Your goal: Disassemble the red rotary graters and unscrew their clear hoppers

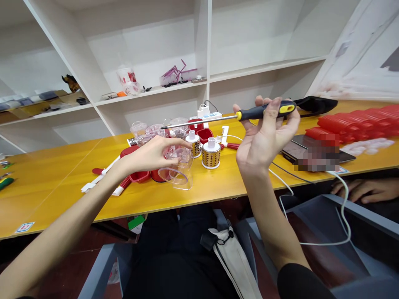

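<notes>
My right hand (264, 128) is raised above the table, its fingers wrapped round the dark handle of a screwdriver (215, 119) with yellow trim. The long shaft points left, its tip over the plastic parts. My left hand (158, 153) has thumb and fingers closed about the top of a clear plastic housing (182, 176) with a wide oval mouth, low at the table's front. Just right of it stand two metal grater drums, a nearer drum (211, 158) and a farther drum (195, 147), both with white ends. Red parts (139, 176) lie partly hidden behind my left hand.
More clear plastic pieces (152, 129) crowd behind my left hand. A white handle piece (225, 135) lies right of the drums. Stacked red parts (358, 122) and a dark tablet (311, 149) occupy the right. Another person's hand (368, 189) rests below the table edge. White shelves (152, 93) rise behind.
</notes>
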The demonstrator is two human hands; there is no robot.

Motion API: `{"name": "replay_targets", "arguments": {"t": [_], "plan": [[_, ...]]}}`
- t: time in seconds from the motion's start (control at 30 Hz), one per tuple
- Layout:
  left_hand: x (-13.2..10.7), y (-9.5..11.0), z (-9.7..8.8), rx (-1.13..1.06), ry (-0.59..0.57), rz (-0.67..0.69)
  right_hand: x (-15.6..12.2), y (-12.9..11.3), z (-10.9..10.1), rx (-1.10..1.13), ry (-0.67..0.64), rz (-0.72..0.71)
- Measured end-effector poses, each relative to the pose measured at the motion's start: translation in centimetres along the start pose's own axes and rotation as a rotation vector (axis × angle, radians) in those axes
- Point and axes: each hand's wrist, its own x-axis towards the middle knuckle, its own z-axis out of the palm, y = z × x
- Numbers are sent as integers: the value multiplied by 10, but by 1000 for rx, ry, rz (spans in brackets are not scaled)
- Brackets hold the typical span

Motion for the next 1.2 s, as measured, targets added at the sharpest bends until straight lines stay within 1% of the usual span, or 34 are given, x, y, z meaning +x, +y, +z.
{"name": "replay_targets", "arguments": {"t": [0.13,0.23,0.3,0.4,0.47,0.57,0.63,0.77,0.9,1.07,1.2], "plan": [[1,-9,-2,-148,-38,54,-3,3,0,-42,-19,-1],[1,-10,-3,-170,-59,66,-3,4,0,-57,-29,14],[0,-8,-1,-136,-33,46,-2,4,0,-60,-36,32],[-1,-4,6,0,74,-14,0,6,0,-61,-34,49],[-1,-3,11,98,119,-62,1,7,0,-45,-25,53],[1,-4,15,176,101,-121,2,8,0,-8,-19,58],[3,-5,15,181,78,-126,2,8,0,-3,-15,58],[8,-5,10,78,34,-63,3,8,0,0,-5,52],[13,-7,9,11,32,0,3,10,0,23,-10,51],[17,-11,16,-3,32,37,3,10,1,-12,-3,60],[17,-18,24,17,92,115,6,12,1,-25,8,101]]}}
